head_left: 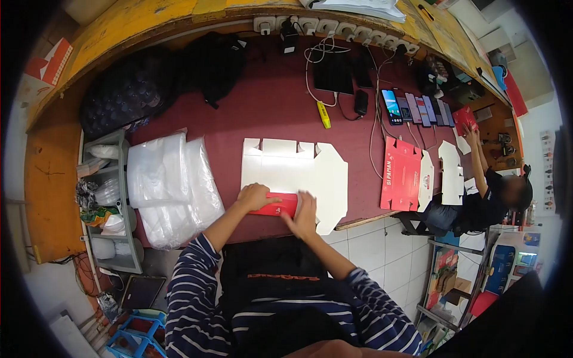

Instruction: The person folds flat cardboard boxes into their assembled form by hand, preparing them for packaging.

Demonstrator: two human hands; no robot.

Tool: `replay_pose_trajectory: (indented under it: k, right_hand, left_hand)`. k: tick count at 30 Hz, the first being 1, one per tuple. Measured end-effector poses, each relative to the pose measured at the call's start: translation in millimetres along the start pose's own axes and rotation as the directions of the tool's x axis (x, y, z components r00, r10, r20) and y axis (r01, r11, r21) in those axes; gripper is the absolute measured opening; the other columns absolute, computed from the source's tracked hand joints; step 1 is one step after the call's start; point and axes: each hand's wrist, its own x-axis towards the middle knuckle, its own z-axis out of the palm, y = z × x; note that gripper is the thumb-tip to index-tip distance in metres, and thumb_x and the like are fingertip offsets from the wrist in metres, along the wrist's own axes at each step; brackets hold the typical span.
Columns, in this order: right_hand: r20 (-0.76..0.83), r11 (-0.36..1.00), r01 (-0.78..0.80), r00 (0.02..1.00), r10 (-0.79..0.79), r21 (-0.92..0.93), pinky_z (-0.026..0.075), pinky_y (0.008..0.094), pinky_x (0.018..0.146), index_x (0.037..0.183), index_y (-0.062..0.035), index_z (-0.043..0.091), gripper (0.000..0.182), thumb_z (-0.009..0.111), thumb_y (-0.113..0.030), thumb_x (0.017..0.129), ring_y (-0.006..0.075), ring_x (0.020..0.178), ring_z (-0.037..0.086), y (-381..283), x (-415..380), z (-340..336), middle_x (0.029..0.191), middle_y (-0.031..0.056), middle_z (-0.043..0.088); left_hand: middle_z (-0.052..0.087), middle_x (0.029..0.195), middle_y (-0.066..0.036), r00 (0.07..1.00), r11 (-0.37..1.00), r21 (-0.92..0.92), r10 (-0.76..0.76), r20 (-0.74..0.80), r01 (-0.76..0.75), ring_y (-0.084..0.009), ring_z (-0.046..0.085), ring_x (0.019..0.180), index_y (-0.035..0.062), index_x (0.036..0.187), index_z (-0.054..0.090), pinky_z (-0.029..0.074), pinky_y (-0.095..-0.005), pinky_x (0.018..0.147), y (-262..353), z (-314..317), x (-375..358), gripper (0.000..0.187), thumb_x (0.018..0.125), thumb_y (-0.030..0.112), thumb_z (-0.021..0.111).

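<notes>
A flat white cardboard box blank [286,167] with notched edges lies on the dark red table in front of me. Its near flap is folded over and shows a red printed side [279,204]. At the left end of this red flap rests my left hand [255,197], its fingers on the cardboard and nothing else visible in it. My right hand [303,216] is at the flap's right end, thumb and fingers apart, touching the cardboard.
Clear plastic bags [170,185] lie to the left. Several phones [418,109], cables and a yellow highlighter [323,114] are at the back. Red box blanks [401,173] lie to the right, near another person [489,197] handling a red piece [464,119].
</notes>
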Motion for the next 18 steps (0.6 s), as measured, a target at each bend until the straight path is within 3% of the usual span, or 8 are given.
replay_pose_trajectory:
  k: [2, 6, 8, 9, 11, 12, 14, 18]
  right_hand:
    - [0.241, 0.898, 0.178, 0.967, -0.084, -0.402, 0.029, 0.0438, 0.091, 0.113, 0.0017, 0.039, 0.053, 0.060, -0.027, 0.074, 0.0336, 0.105, 0.040, -12.5, -22.5, -20.9, 0.112, 0.0211, 0.042]
    - [0.312, 0.882, 0.210, 0.947, -0.077, -0.422, 0.035, 0.0422, 0.083, 0.104, -0.0021, 0.046, 0.046, 0.061, -0.033, 0.073, 0.0310, 0.098, 0.045, 14.5, -18.2, -12.0, 0.107, 0.0181, 0.047]
    - [0.715, 0.826, 0.079, 0.551, 0.430, -0.558, 0.036, 0.0369, 0.076, 0.095, -0.0070, 0.050, 0.034, 0.061, -0.030, 0.072, 0.0276, 0.092, 0.048, 14.2, 26.6, -16.3, 0.104, 0.0133, 0.049]
    - [0.711, 0.824, 0.075, 0.553, 0.435, -0.562, 0.036, 0.0369, 0.076, 0.095, -0.0070, 0.050, 0.034, 0.061, -0.030, 0.072, 0.0276, 0.092, 0.048, 15.8, 35.7, -13.0, 0.104, 0.0133, 0.049]
    - [0.538, 0.796, -0.264, 0.619, 0.573, -0.545, 0.034, 0.0378, 0.077, 0.092, -0.0096, 0.050, 0.024, 0.058, -0.024, 0.074, 0.0264, 0.094, 0.047, 21.1, 50.4, -2.3, 0.107, 0.0125, 0.048]
    - [0.534, 0.794, -0.258, 0.622, 0.572, -0.550, 0.034, 0.0378, 0.077, 0.092, -0.0096, 0.050, 0.024, 0.058, -0.024, 0.074, 0.0264, 0.094, 0.047, 24.5, 49.2, 5.0, 0.107, 0.0125, 0.048]
    - [0.155, 0.840, -0.041, 0.977, 0.147, -0.540, 0.032, 0.0440, 0.079, 0.094, -0.0087, 0.051, 0.023, 0.054, -0.022, 0.076, 0.0260, 0.097, 0.046, 35.1, 41.5, 21.4, 0.108, 0.0120, 0.048]
    - [0.012, 0.817, 0.008, 1.000, -0.002, -0.577, 0.018, 0.0514, 0.093, 0.109, -0.0078, 0.044, 0.037, 0.051, -0.013, 0.074, 0.0291, 0.115, 0.032, 36.9, 42.1, 24.2, 0.123, 0.0162, 0.035]
  left_hand:
    - [0.060, 0.077, -0.022, 0.999, 0.999, -0.050, -0.013, 0.052, 0.015, -0.0343, 0.059, 0.073, 0.0002, 0.070, 0.062, 0.047, -0.0414, 0.069, -10.9, -9.4, 11.4, 0.066, 0.065, 0.066, 0.052]
    - [0.059, 0.073, -0.022, 0.962, 0.996, -0.078, -0.021, 0.273, 0.043, -0.0337, 0.058, 0.076, 0.0003, 0.067, 0.062, 0.046, -0.0408, 0.068, -16.4, -13.4, 16.0, 0.065, 0.065, 0.065, 0.053]
    - [0.059, 0.072, -0.021, 0.986, 0.990, -0.116, 0.094, 0.136, -0.078, -0.0335, 0.058, 0.074, 0.0013, 0.069, 0.062, 0.045, -0.0407, 0.068, -19.0, -8.8, 7.7, 0.063, 0.065, 0.064, 0.053]
    - [0.059, 0.072, -0.021, 0.985, 0.990, -0.116, 0.100, 0.138, -0.084, -0.0335, 0.058, 0.074, 0.0013, 0.069, 0.062, 0.045, -0.0407, 0.068, -18.7, -7.1, 2.8, 0.063, 0.065, 0.064, 0.053]
    - [0.060, 0.071, -0.019, 0.986, 0.986, -0.044, 0.163, 0.017, -0.162, -0.0329, 0.058, 0.073, 0.0031, 0.071, 0.063, 0.045, -0.0402, 0.069, -16.9, -4.9, -6.4, 0.061, 0.066, 0.063, 0.053]
    - [0.060, 0.071, -0.019, 0.986, 0.985, -0.049, 0.167, 0.009, -0.166, -0.0329, 0.058, 0.073, 0.0031, 0.071, 0.063, 0.045, -0.0402, 0.069, -17.1, -1.8, -8.7, 0.061, 0.066, 0.063, 0.053]
    - [0.060, 0.071, -0.018, 0.987, 0.988, 0.005, 0.156, -0.025, -0.156, -0.0321, 0.058, 0.072, 0.0046, 0.073, 0.063, 0.045, -0.0399, 0.070, -17.3, 3.8, -9.7, 0.060, 0.065, 0.063, 0.053]
    - [0.060, 0.070, -0.017, 0.982, 0.985, 0.005, 0.171, -0.084, -0.171, -0.0308, 0.059, 0.071, 0.0057, 0.075, 0.062, 0.045, -0.0397, 0.068, -16.6, 3.7, -12.4, 0.056, 0.065, 0.061, 0.056]
